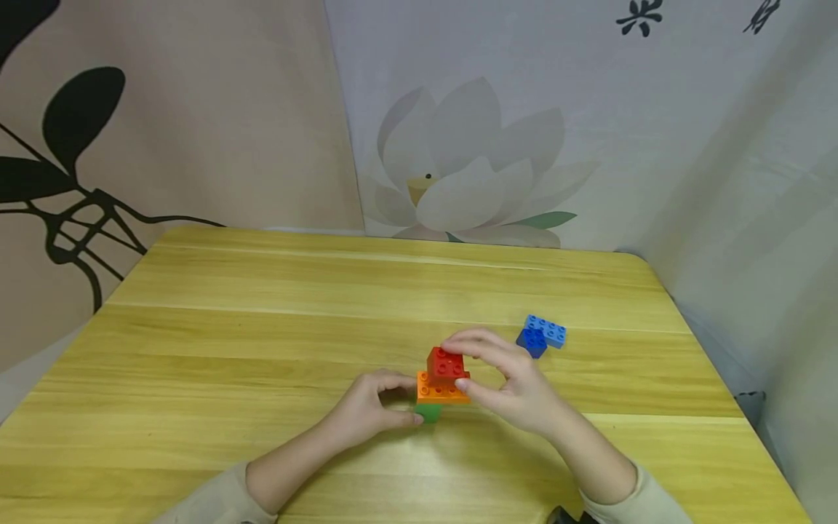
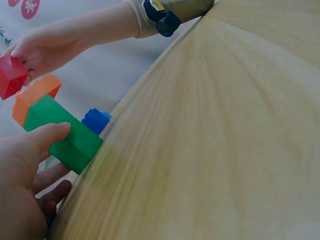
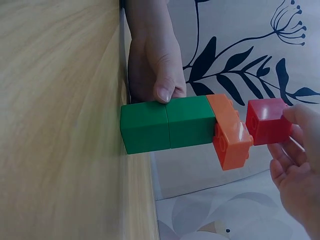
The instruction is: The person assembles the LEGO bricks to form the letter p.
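Observation:
Two green toy building bricks (image 3: 145, 127), one on top of the other, stand upright on the table. An orange brick (image 1: 437, 395) lies across the top and overhangs to the right. My left hand (image 1: 368, 409) grips the green bricks from the left, its thumb near the seam between them in the right wrist view. With fingertips and thumb, my right hand (image 1: 520, 389) pinches a red brick (image 3: 267, 121) just above the orange one. In the right wrist view, the red brick's edge is right at the orange brick's studs and slightly tilted.
To the right, beyond my right hand, a dark blue brick (image 1: 532, 343) and a lighter blue brick (image 1: 555, 335) sit together on the wooden table (image 1: 262, 327). Printed curtains (image 1: 471, 145) hang behind the table's far edge.

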The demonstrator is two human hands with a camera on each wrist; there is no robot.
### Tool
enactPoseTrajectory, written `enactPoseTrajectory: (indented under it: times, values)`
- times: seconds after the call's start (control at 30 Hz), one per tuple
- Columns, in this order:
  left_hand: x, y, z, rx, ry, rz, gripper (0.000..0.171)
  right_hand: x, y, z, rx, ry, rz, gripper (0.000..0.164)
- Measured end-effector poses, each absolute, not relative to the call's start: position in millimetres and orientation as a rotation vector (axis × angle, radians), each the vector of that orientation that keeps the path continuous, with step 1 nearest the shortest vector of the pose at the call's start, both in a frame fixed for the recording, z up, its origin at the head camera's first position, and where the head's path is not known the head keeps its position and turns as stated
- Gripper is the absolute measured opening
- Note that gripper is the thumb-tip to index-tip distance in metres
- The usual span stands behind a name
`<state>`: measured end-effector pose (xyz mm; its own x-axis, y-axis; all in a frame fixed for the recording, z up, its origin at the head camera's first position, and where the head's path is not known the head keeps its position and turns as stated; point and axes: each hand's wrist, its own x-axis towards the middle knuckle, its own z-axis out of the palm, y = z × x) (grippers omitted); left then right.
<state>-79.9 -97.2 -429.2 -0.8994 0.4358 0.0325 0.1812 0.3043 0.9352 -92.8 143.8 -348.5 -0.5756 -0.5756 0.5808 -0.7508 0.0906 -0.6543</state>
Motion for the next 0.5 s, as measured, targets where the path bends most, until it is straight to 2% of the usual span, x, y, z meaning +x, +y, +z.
enactPoseTrajectory:
  times: [0.5]
  values:
    - [-78.2,-96.7,-427.6,0.556,2.328,1.668,0.042,-92.3,140.7,-352.7,1.390,-2.217,1.471,0.043]
